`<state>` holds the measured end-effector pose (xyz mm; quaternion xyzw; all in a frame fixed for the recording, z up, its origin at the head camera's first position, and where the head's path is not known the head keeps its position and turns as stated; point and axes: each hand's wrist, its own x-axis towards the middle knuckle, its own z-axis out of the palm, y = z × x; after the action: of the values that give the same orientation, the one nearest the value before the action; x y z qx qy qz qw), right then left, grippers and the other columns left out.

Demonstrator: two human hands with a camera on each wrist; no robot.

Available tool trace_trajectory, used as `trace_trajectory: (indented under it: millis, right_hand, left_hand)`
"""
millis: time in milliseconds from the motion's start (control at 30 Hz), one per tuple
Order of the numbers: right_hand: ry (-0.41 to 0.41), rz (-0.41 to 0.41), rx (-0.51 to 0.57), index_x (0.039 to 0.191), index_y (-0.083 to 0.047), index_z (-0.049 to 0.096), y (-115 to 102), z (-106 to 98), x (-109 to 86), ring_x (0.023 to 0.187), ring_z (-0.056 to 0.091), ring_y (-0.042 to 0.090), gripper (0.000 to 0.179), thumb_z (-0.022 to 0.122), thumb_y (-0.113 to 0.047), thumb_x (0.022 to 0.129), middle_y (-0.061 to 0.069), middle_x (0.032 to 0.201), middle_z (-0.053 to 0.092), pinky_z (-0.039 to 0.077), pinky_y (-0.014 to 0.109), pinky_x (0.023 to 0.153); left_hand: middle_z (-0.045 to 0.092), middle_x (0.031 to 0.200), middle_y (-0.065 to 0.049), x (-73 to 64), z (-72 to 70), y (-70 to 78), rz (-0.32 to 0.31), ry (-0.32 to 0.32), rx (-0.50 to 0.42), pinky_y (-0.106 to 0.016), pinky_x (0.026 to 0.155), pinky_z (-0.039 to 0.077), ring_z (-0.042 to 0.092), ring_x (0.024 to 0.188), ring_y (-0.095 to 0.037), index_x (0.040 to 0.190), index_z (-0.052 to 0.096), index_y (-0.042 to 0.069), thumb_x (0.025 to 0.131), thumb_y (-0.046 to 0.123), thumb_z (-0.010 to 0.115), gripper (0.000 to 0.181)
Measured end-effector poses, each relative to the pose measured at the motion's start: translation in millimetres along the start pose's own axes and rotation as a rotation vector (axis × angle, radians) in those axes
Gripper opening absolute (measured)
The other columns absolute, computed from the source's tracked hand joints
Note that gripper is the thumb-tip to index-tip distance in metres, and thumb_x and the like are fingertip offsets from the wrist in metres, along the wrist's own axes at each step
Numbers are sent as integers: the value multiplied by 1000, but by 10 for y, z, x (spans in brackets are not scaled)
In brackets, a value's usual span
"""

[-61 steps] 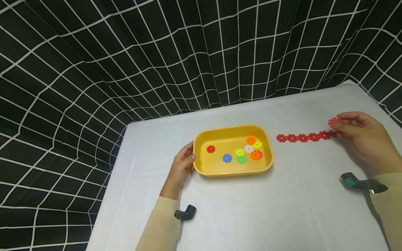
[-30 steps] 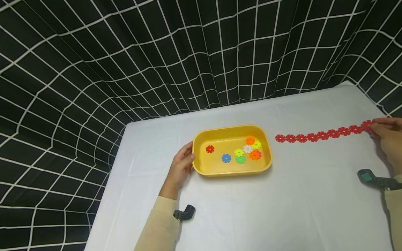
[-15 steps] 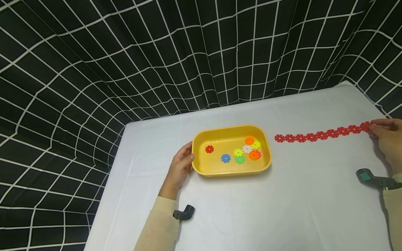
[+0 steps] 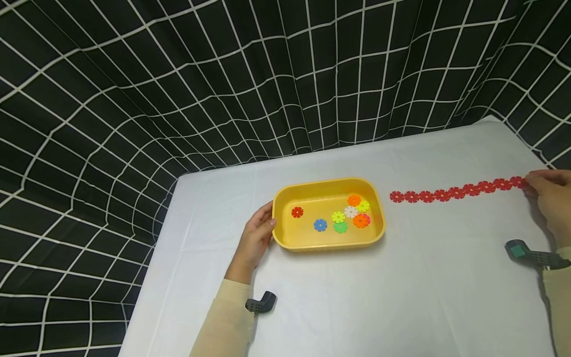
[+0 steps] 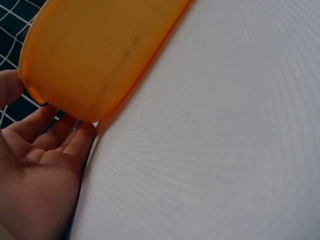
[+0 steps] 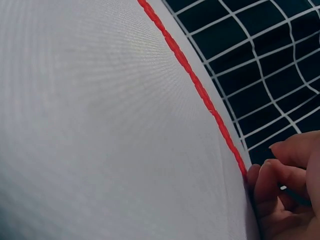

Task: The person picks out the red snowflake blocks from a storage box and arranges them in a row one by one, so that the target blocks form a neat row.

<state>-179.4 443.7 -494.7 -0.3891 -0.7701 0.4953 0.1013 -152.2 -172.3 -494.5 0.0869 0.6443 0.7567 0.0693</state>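
Note:
My left hand [image 4: 256, 235] grips the left end of a yellow plastic tray [image 4: 327, 247], thumb at its rim and fingers against the outer wall. In the left wrist view, the tray's underside [image 5: 100, 60] shows above my curled fingers. A row of several red snowflake discs [image 4: 456, 193] lies flat on the white cloth, right of the tray. Fingertips of my right hand [image 4: 553, 201] touch the row's right end. The right wrist view has these fingers bent beside the row's end [image 6: 227, 135]; whether they pinch the last disc is hidden.
Inside the tray lie a red disc [image 4: 297, 212], a blue disc [image 4: 320, 225] and a cluster of yellow, green, white, orange and pink ones. Black curtains with white grid lines [image 4: 250, 74] stand behind and beside the white-covered table [image 4: 357, 302].
My right hand brought more red discs to the row's right end, lengthening it. Lately its fingers slid slightly off the last disc, which now lies flat. My left hand has stayed on the tray.

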Motion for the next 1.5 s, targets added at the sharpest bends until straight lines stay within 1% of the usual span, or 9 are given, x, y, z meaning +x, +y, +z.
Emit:
trace_trajectory:
  millis: [367,500,600,767,900,1067,1167,1333,1500]
  right_hand:
    - [-8,-65,67,114,-58,48,1,4,-66,84,46,-13,22,46,-36,117,-32,101,45,37,20,117]
    - [-17,-163,150,120,-51,56,41,18,-74,86,53,-10,20,50,-33,117,-29,104,53,46,8,93]
    - [-20,-194,213,120,-46,61,9,26,-122,86,57,-8,18,52,-31,116,-25,104,57,43,0,77]
    - [-49,-224,285,123,-39,66,-55,30,-196,89,60,-4,17,53,-30,116,-22,108,60,45,1,78]
    - [-110,-305,324,130,-31,67,-54,40,-234,93,61,0,20,53,-29,116,-17,114,63,48,3,80]
    - [-229,-325,404,135,-25,67,-111,62,-332,94,64,3,26,60,-36,113,-13,117,66,50,5,80]
    - [-305,-343,378,144,-23,64,-144,81,-380,97,66,3,37,61,-41,111,-12,121,66,50,5,81]
    - [-383,-408,193,156,-28,54,-193,128,-474,106,63,1,45,51,-46,115,-10,133,62,48,4,81]
    - [-453,-448,185,153,-28,54,-264,184,-563,107,65,4,41,49,-44,116,-6,137,60,52,6,82]
  left_hand:
    - [45,166,-20,-6,-1,2,0,-1,3,-38,120,42,44,152,-34,162,43,-6,108,5,53,55]
    - [45,166,-21,0,-8,-5,2,-5,3,-39,120,42,43,153,-35,162,43,-6,108,5,53,56]
    - [46,165,-20,3,-13,-14,3,-3,3,-39,120,43,44,152,-34,161,44,-5,108,5,53,55]
    - [48,164,-16,7,-12,-20,-4,9,4,-38,120,43,46,151,-29,160,46,-3,109,4,52,53]
    - [47,165,-17,6,-6,-9,-6,8,-1,-37,119,43,45,152,-31,161,46,-3,109,3,52,53]
    - [46,166,-18,3,2,1,-6,5,-4,-37,119,43,43,153,-33,161,45,-4,109,3,52,53]
    - [46,166,-19,2,3,3,-6,3,-5,-38,120,42,43,153,-33,162,44,-4,109,3,52,54]
    - [45,166,-19,-1,7,11,-6,-1,-5,-39,120,42,44,153,-32,162,43,-4,110,1,51,53]
    - [45,166,-20,0,1,15,-8,-2,-8,-40,121,42,43,153,-32,162,43,-5,110,1,50,53]
